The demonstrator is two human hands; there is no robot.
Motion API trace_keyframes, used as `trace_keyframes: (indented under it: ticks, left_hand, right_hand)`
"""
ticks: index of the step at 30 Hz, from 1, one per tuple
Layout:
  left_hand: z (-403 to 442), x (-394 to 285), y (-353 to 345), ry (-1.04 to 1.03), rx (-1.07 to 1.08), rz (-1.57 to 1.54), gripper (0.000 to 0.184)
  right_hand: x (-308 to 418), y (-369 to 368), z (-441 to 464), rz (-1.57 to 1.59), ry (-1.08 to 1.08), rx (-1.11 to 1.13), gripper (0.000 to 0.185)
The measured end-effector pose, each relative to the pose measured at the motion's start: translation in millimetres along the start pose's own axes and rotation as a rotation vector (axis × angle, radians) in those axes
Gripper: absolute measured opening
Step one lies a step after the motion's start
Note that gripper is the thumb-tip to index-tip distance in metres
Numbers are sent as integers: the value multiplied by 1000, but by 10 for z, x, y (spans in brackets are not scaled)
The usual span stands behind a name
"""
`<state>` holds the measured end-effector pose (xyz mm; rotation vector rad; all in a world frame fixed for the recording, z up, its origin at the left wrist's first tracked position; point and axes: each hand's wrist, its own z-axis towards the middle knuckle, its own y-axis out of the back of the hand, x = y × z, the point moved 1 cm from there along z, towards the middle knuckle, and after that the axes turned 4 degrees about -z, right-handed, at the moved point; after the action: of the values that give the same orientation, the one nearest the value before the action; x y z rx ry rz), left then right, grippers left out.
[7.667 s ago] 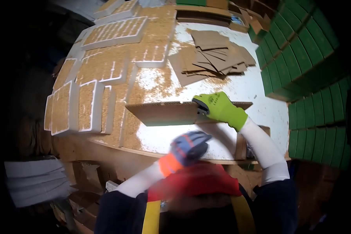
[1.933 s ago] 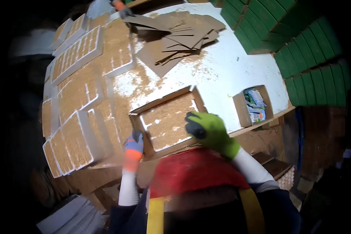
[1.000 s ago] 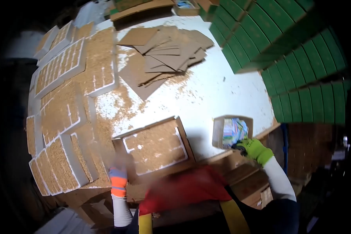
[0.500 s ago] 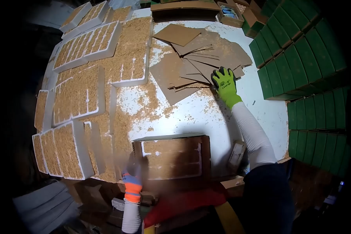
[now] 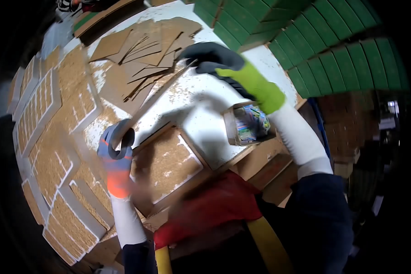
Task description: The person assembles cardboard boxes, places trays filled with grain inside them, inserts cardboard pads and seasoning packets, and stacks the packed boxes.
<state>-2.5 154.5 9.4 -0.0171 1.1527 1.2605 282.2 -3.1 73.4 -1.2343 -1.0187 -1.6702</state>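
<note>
A cardboard sheet [image 5: 157,94], seen almost edge-on, is stretched between my two hands above the table. My right hand [image 5: 223,66], in a green and black glove, pinches its far end. At the near end my left hand [image 5: 116,148], gloved in grey and orange, has its fingers curled round the sheet. Just below is an open cardboard box [image 5: 204,160] close to my body. Inside it sits a white-edged tray [image 5: 191,150] filled with sawdust-like material. Beyond my hands lies a loose pile of flat cardboard sheets [image 5: 144,45].
Several white trays [image 5: 55,107] of sawdust-like material cover the left side. Green boxes [image 5: 324,45] are stacked at the back and right. A small box [image 5: 232,128] of colourful packets stands at the table's right edge. Sawdust is scattered over the white tabletop [image 5: 205,114].
My right hand has come away from the pile with a cardboard sheet. My left hand has risen from beside the box and now grips the sheet too. The view has turned rightward.
</note>
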Motion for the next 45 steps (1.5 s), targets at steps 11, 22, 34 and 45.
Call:
trace_keyframes:
  ticks: [11, 22, 34, 45]
  left_hand:
    - [-323, -55, -66, 17, 206, 276, 56]
    - [-726, -508, 606, 56, 62, 386, 76]
    - [-1523, -76, -285, -141, 1021, 522, 47]
    - [-2036, 357, 751, 428, -280, -162, 32]
  right_hand:
    - [-1208, 413, -1948, -1199, -655, -82, 45]
    - [-176, -379, -1379, -739, 25, -208, 31]
    - [-141, -1083, -1449, -700, 46, -235, 30]
    - [-989, -1118, -1515, 21, -448, -170, 30]
